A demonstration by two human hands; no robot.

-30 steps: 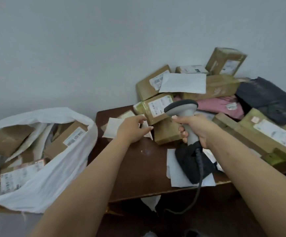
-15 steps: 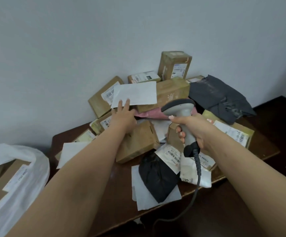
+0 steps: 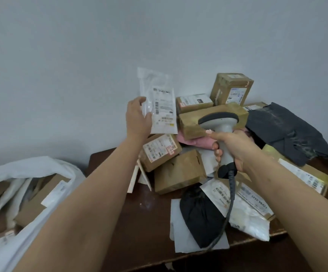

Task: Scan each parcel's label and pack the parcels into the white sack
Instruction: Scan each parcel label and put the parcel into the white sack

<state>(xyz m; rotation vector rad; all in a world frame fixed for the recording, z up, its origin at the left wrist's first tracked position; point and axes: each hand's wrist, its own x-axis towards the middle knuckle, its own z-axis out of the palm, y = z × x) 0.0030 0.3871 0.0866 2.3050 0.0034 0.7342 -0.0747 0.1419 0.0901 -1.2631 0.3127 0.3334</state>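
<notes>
Scan step. Our left hand [image 3: 138, 118] grips a white flat parcel [image 3: 160, 107] raised above the table [image 3: 151, 216] pile, label facing us; right hand [image 3: 235, 148] clenches the scanner [image 3: 221, 124]. Next, we judge: aim scanner at barcode, then drop into white sack [image 3: 31, 173] at left.

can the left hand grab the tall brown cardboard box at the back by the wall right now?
Probably not yet. The left hand already grips a white plastic mailer, so it isn't free. The tall brown cardboard box itself sits uncovered on top of the pile.
</notes>
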